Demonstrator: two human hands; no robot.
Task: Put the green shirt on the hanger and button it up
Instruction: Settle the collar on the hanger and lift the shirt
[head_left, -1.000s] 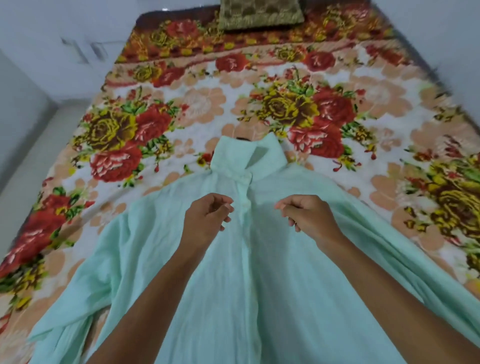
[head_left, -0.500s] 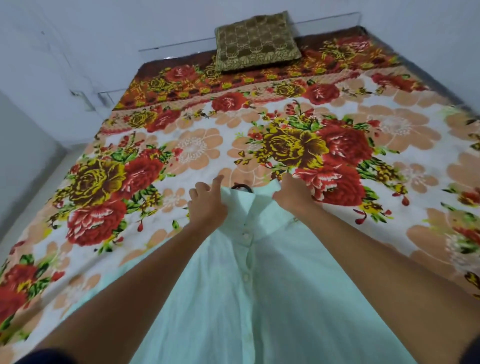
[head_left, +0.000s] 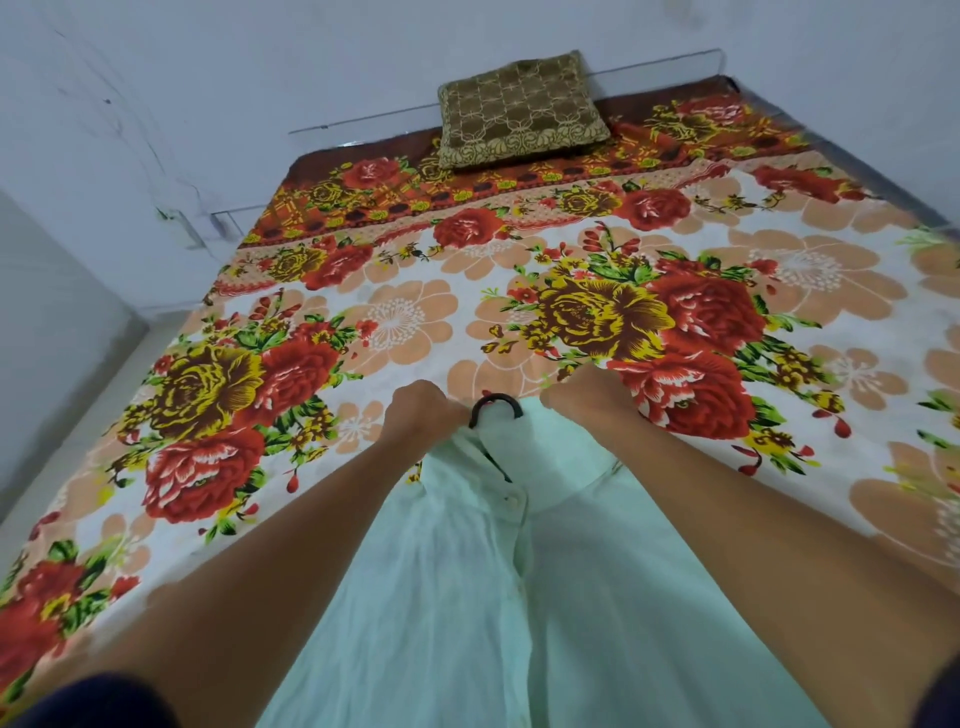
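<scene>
The pale green button-front cotton shirt (head_left: 519, 597) lies flat on the floral-printed bed sheet (head_left: 415, 322), occupying the 6 o'clock sector of the view, collar toward 12 o'clock. The placket runs down the centre; 1 white button (head_left: 511, 500) is visible just below the collar. The dark curved hook of the hanger (head_left: 496, 404) protrudes from the collar opening at the centre of the view; the hanger body is hidden inside the shirt.

The left hand (head_left: 423, 413) sits at 9 o'clock of the hook, fingers curled and clamped on the left collar edge, knuckles toward 12 o'clock. The right hand (head_left: 584, 397) sits at 3 o'clock of the hook, fingers curled over the right collar edge and gripping the fabric. Both forearms extend from the 6 o'clock edge, 1 along each side of the shirt.

A brown and gold patterned square cushion (head_left: 519, 111) rests at 12 o'clock, at the far end of the bed, against the white wall (head_left: 208, 78).
</scene>
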